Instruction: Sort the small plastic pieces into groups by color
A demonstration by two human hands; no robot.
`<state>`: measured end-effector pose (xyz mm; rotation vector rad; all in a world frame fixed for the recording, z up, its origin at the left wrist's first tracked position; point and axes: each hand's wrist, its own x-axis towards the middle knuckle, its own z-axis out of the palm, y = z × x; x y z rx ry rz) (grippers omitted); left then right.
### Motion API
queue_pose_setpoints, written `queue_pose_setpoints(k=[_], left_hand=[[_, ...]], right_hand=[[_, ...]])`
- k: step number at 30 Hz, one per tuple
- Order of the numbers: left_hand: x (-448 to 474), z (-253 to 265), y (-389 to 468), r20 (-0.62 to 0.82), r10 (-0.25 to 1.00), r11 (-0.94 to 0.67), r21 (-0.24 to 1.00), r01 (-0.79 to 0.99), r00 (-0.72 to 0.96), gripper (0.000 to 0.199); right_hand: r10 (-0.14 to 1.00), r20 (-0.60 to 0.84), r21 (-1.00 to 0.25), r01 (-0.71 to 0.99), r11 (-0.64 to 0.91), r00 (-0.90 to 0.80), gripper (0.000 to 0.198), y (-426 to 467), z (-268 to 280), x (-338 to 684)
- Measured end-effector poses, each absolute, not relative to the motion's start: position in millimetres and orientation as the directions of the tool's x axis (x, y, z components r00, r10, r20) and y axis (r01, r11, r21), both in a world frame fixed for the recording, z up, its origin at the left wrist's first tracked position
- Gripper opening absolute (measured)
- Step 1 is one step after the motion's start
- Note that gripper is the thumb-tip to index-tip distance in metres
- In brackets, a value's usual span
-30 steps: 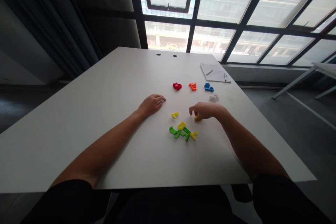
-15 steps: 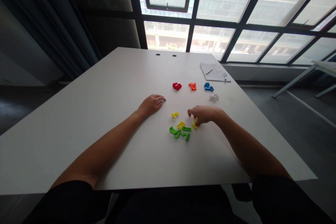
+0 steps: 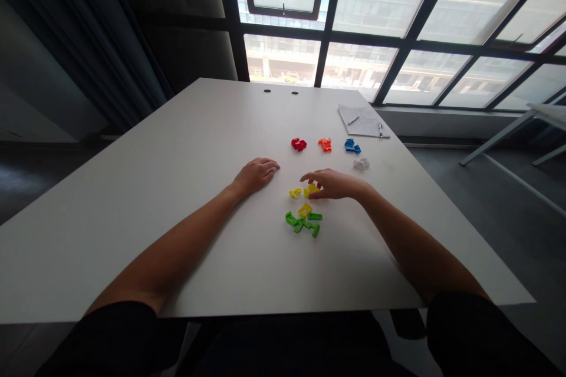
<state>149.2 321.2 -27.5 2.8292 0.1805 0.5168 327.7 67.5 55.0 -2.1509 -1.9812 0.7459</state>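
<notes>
My left hand (image 3: 256,175) lies on the white table (image 3: 198,147) with its fingers stretched out, left of the coloured plastic pieces. In my right hand (image 3: 331,183), between thumb and fingers, is a yellow plastic piece (image 3: 311,190), partly hidden by the fingers. Just left of it lies a small yellow piece (image 3: 295,193), and nearer to me a square yellow piece with a hole (image 3: 305,210). Several green plastic pieces (image 3: 301,224) lie in a loose cluster below the yellow ones.
Farther back stand small heaps of red pieces (image 3: 299,144), orange pieces (image 3: 325,145), blue pieces (image 3: 352,146) and clear pieces (image 3: 361,164). A written sheet of paper (image 3: 362,120) with two pens lies at the back right. Windows rise behind the table.
My right hand has moved left and away from me, carrying the yellow piece from beside the green ones to near the small yellow piece. My left hand stays put.
</notes>
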Motion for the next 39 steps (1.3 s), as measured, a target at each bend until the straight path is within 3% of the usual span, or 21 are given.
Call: queue_pose_setpoints(k=[2, 4, 9, 15, 19, 24, 31, 39], left_hand=[[149, -27, 321, 0.335, 0.159, -0.960, 0.273, 0.066, 0.929, 0.036], [149, -27, 322, 0.338, 0.156, -0.959, 0.277, 0.061, 0.928, 0.036], [150, -28, 323, 0.339, 0.153, -0.961, 0.270, 0.060, 0.928, 0.035], [150, -29, 323, 0.341, 0.154, -0.961, 0.270, 0.060, 0.927, 0.035], [149, -27, 321, 0.341, 0.159, -0.958, 0.279, 0.061, 0.926, 0.034], [149, -25, 320, 0.347, 0.156, -0.958, 0.282, 0.056, 0.925, 0.033], [149, -28, 321, 0.354, 0.159, -0.959, 0.276, 0.060, 0.922, 0.034], [150, -27, 323, 0.344, 0.147, -0.961, 0.273, 0.051, 0.927, 0.035]], right_hand=[[0.964, -0.267, -0.404, 0.908, -0.111, -0.001, 0.084, 67, 54, 321], [0.968, -0.250, -0.374, 0.924, -0.080, -0.017, 0.090, 67, 51, 313], [0.982, -0.186, -0.314, 0.948, -0.039, -0.022, 0.063, 71, 42, 302], [0.990, -0.121, -0.318, 0.941, -0.113, 0.078, 0.037, 76, 37, 312], [0.987, -0.096, -0.314, 0.937, -0.156, 0.132, 0.050, 73, 38, 319], [0.991, -0.118, -0.278, 0.956, -0.094, 0.063, 0.071, 68, 41, 310], [0.998, -0.069, -0.102, 0.995, 0.000, -0.007, 0.060, 70, 34, 287], [0.991, -0.078, -0.234, 0.968, 0.092, -0.113, 0.051, 75, 30, 325]])
